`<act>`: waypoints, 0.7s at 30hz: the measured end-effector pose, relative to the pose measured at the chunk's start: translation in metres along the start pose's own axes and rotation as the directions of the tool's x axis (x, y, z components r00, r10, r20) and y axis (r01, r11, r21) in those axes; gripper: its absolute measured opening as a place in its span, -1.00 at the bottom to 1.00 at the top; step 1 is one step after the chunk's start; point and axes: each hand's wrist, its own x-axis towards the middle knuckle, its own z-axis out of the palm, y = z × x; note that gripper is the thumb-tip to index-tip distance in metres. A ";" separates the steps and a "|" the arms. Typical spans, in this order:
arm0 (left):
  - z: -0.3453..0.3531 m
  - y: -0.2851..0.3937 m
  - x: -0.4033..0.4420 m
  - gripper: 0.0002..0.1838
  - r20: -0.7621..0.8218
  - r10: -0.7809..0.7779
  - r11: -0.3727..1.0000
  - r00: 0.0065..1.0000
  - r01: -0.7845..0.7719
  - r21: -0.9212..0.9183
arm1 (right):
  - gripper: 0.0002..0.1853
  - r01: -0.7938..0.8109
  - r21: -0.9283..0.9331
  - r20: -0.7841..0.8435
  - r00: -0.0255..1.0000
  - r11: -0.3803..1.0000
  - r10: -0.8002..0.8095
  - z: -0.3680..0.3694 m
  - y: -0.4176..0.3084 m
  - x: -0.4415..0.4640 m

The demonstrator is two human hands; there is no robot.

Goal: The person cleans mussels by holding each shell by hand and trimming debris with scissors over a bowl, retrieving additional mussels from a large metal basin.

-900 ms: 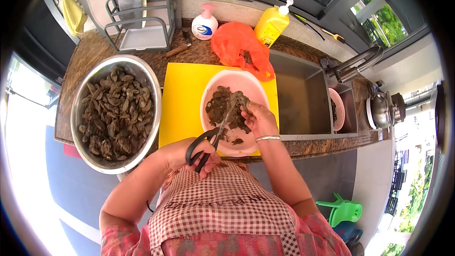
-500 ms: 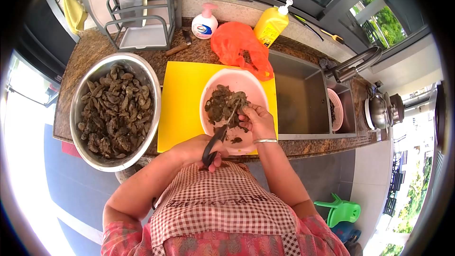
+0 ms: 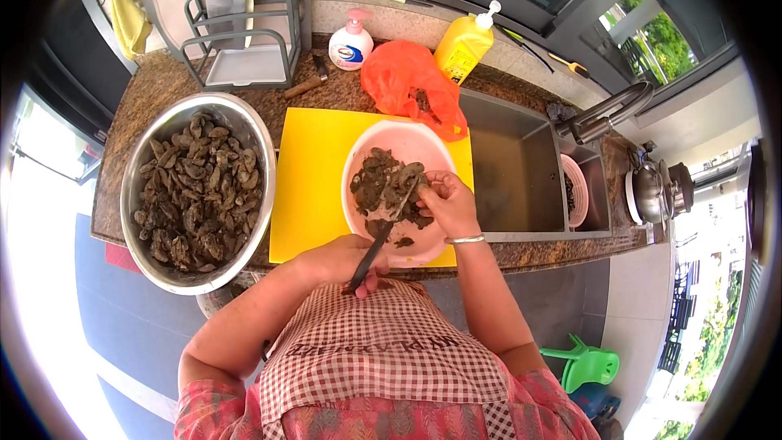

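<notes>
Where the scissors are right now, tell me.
In the head view, the scissors are just below centre, gripped in the left hand and pointing over the pink bowl toward the right hand.
</notes>
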 end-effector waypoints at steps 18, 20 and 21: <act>-0.021 0.013 0.004 -0.57 0.062 -0.111 0.983 0.992 0.101 0.152 | -0.75 0.194 -0.036 -0.036 0.980 0.980 -0.195 -0.003 0.021 0.001; -0.019 0.017 0.000 -0.59 0.068 -0.089 0.981 0.994 0.075 0.179 | -0.75 0.249 -0.105 -0.058 0.965 0.963 -0.256 0.000 0.017 -0.004; -0.019 0.018 -0.001 -0.60 0.071 -0.077 0.979 0.995 0.062 0.192 | -0.74 0.264 -0.102 -0.066 0.960 0.959 -0.271 0.002 0.014 -0.006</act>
